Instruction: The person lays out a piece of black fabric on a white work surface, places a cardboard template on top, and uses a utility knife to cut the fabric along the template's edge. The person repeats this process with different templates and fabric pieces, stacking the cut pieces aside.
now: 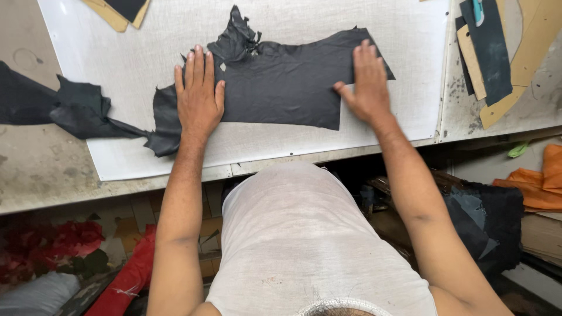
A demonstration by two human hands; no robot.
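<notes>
Both my hands, left hand [199, 99] and right hand [367, 82], lie flat with fingers released, grasping nothing, on the black leather piece [281, 88] mid-frame; best press evenly outward, keeping it unwrinkled on the white tabletop [117, 52].

A leather piece [281, 88] lies on the cutting board [404, 35], which rests on the workbench [41, 169]. The left hand [199, 96] presses flat at its nine o'clock edge, the right hand [367, 82] at three o'clock. Cardboard patterns [497, 58] lie beyond the board at three o'clock; leather scraps [64, 108] trail off at nine o'clock.

Matt black leather sheet [281, 88] — white woven board [380, 23]
</notes>
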